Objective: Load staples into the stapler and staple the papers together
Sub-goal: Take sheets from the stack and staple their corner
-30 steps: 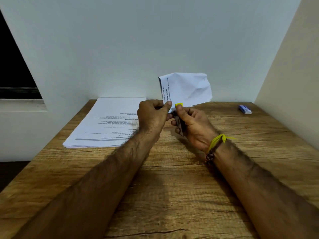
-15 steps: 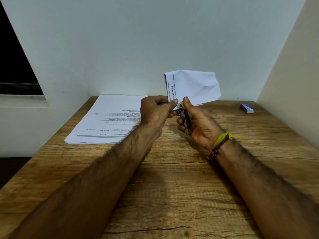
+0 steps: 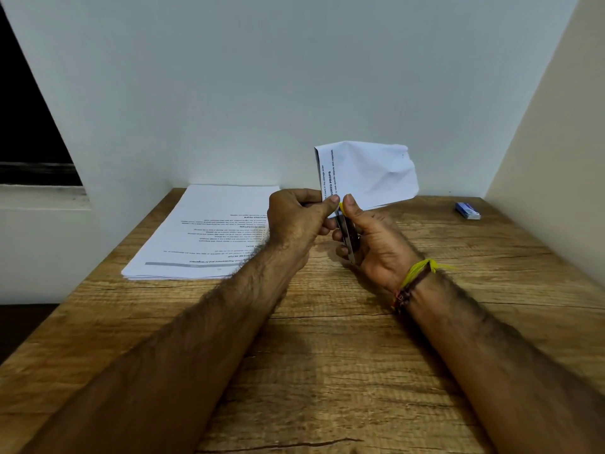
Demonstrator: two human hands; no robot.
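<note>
A small set of papers (image 3: 366, 173) is held upright above the bench (image 3: 327, 371), pinched at its lower left corner by the left hand (image 3: 296, 217), thumb pressed against the printed face. The sheets are raised, it is judged, so that the corner can be presented to the stapler's mouth. The stapler (image 3: 347, 235) is gripped in the right hand (image 3: 376, 244), its metal body lying in the curled fingers and its yellow-tipped front end covered by the thumb just beside the pinched corner. Whether the corner is already seated between the stapler's arms cannot be told, as both thumbs hide that spot. The step in hand is judged to be the stapling itself; a squeeze by the right hand would be called for next. A larger stack of paper (image 3: 203, 234) lies flat at the bench's left rear. A small blue box (image 3: 467, 210), probably staples, rests well apart at the right rear.
</note>
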